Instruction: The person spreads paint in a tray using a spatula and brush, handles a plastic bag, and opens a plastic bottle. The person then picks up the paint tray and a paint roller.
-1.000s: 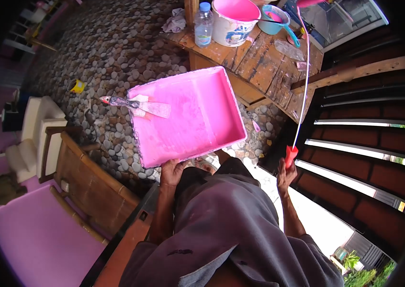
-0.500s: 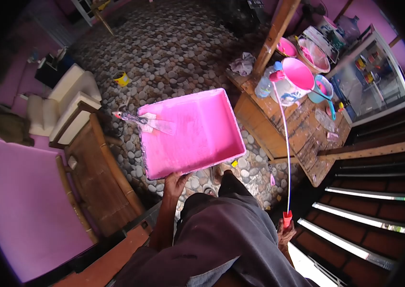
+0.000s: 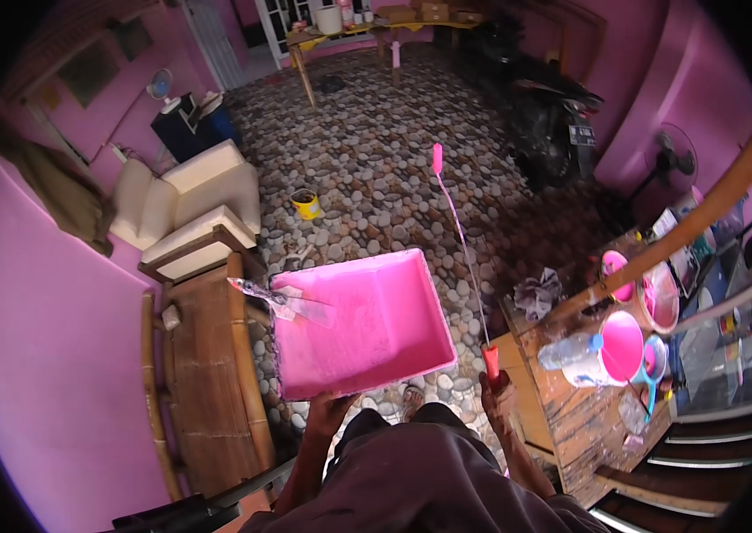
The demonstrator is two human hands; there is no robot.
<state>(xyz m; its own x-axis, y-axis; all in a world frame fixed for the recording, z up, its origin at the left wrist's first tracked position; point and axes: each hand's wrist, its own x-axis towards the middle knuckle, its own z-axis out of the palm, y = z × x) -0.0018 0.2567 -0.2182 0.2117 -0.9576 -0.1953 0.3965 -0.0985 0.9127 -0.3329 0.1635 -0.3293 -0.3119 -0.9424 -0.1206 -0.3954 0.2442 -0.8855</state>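
Note:
My left hand (image 3: pixel 332 412) is closed on the near rim of a pink-coated paint tray (image 3: pixel 349 342), its fingers partly hidden beneath. Across the tray's left rim lies a scraper (image 3: pixel 300 305) with a broad, see-through-looking blade and a paint-smeared handle. To the right, my right hand (image 3: pixel 499 396) grips the red handle of a long, thin-rodded paint roller (image 3: pixel 491 360). The rod points forward over the floor, and its small pink roller head is at the far end, apart from the tray.
At right, a wooden workbench (image 3: pixel 563 413) bears a pink-lined bucket (image 3: pixel 620 346), a water bottle (image 3: pixel 570 352) and cloth. A bamboo bench (image 3: pixel 207 391) and cream armchair (image 3: pixel 207 200) stand left. Ahead are a yellow pail (image 3: pixel 306 205), a motorcycle (image 3: pixel 554 129) and a far table (image 3: pixel 376 35).
The roller has swung away from the bucket on the workbench, and its head now points forward over the floor. My view has lifted and turned. The tray stays in my left hand.

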